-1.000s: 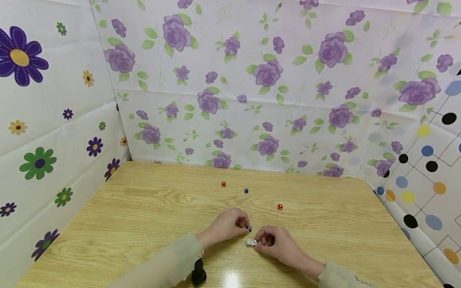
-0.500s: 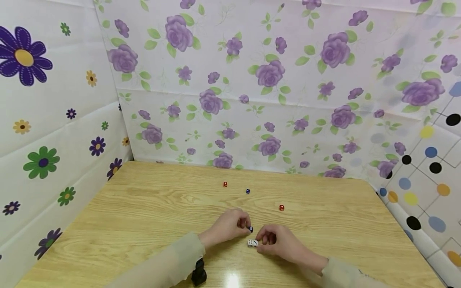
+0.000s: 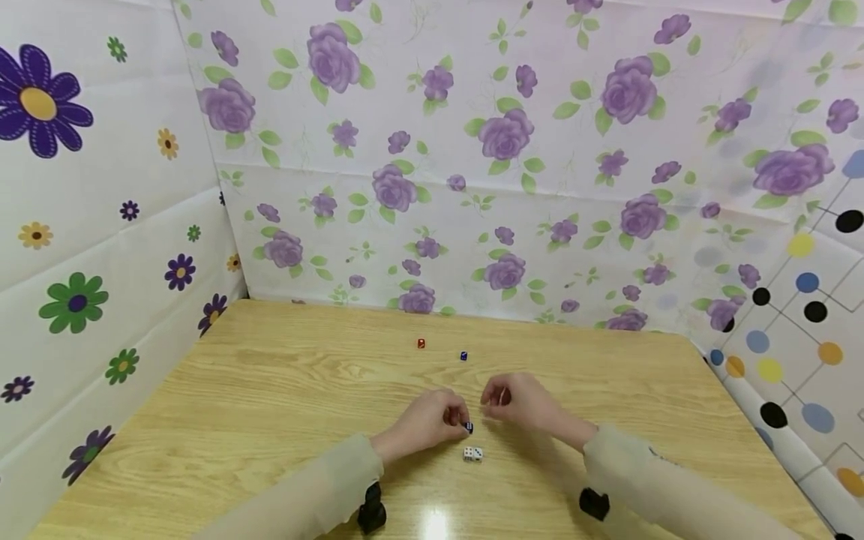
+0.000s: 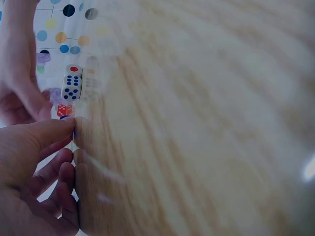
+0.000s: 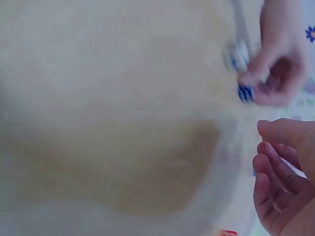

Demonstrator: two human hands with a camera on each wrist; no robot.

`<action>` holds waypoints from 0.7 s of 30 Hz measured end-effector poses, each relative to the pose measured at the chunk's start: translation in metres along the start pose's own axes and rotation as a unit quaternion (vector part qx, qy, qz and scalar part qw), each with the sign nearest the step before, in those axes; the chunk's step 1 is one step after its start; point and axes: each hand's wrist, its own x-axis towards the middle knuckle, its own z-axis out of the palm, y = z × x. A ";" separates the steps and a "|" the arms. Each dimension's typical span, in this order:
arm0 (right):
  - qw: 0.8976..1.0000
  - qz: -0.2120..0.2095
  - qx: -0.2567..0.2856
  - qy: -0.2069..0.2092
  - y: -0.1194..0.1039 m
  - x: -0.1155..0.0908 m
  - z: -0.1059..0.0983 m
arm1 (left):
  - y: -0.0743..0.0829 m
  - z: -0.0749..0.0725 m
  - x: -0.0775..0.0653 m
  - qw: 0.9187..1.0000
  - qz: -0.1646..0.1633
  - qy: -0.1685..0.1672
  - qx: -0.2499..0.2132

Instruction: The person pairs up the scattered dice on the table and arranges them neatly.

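Note:
My left hand (image 3: 432,420) pinches a small blue die (image 3: 469,427) between thumb and fingertips, low over the wooden table. Just in front of it, nearer to me, two white dice (image 3: 472,454) sit side by side; the left wrist view shows the white dice (image 4: 72,88) with blue pips and one red pip. To the right and farther back is my right hand (image 3: 523,405), fingers loosely bent, with nothing showing between thumb and fingertips. A red die (image 5: 229,233) peeks in at the bottom of the right wrist view; in the head view the right hand hides it.
Farther back on the wooden table (image 3: 304,390) lie another red die (image 3: 421,343) and another blue die (image 3: 463,355). A flowered cloth (image 3: 432,187) hangs behind the table's far edge, with patterned cloths at both sides.
My right hand has left the white dice and moved away from me, now covering the nearer red die in the head view. The left hand keeps its pinch on the blue die.

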 end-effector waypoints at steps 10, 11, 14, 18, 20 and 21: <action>0.997 -0.003 -0.059 0.043 0.018 0.066 -0.018 | -0.001 -0.001 0.000 1.000 0.005 0.000 0.007; 0.997 -0.006 -0.061 0.050 0.021 0.070 -0.017 | -0.001 -0.001 0.000 1.000 0.005 0.000 0.006; 0.996 -0.002 -0.063 0.067 0.027 0.080 -0.013 | -0.001 -0.001 0.000 1.000 0.005 -0.002 0.004; 0.995 0.018 -0.054 0.079 0.032 0.088 -0.006 | -0.002 -0.001 0.000 1.000 0.000 -0.006 0.000; 0.995 0.030 -0.047 0.082 0.035 0.091 -0.003 | -0.002 -0.001 -0.001 1.000 -0.003 -0.006 -0.001; 0.995 0.035 -0.042 0.084 0.035 0.093 -0.001 | -0.002 -0.001 -0.001 1.000 -0.003 -0.006 -0.001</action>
